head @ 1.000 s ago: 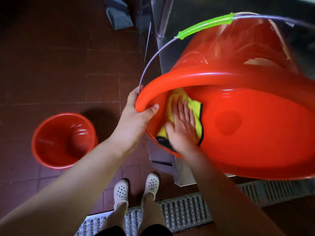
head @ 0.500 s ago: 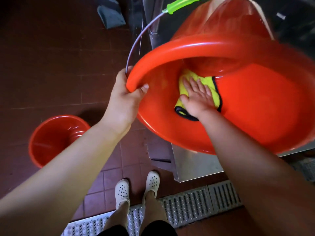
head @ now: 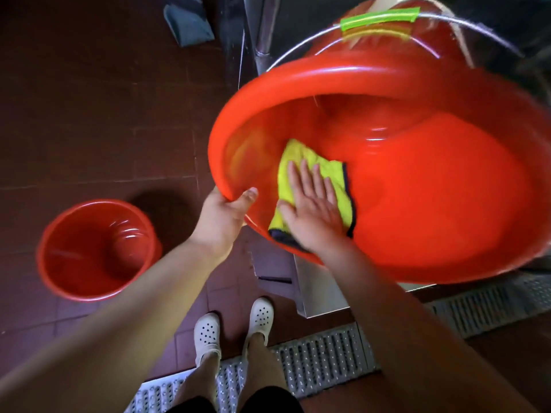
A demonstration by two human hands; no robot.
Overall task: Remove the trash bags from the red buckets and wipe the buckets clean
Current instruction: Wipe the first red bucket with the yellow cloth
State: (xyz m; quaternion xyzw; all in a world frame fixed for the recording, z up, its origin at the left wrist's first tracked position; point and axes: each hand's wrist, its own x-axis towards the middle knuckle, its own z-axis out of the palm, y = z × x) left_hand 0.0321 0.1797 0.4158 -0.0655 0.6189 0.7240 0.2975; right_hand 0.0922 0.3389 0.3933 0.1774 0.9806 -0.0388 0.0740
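A large red bucket (head: 432, 186) is tilted with its mouth toward me, its wire handle with a green grip (head: 378, 17) swung up behind it. My left hand (head: 222, 216) grips the bucket's near rim, thumb inside. My right hand (head: 313, 210) lies flat with straight fingers on a yellow cloth (head: 301, 165) with a dark edge, pressing it against the inner wall near the rim. A second red bucket (head: 98, 251) stands upright on the floor at the left, with no bag in it.
The floor is dark red tile (head: 89, 114). A metal drain grate (head: 322, 350) runs past my white shoes (head: 207, 335). A steel cabinet (head: 319, 293) stands under the tilted bucket. A grey dustpan-like thing (head: 190, 25) lies at the top.
The bucket has turned and its handle swung round to the top. My right hand slid the cloth from deep inside back toward the near rim. My left hand shifted lower along the rim.
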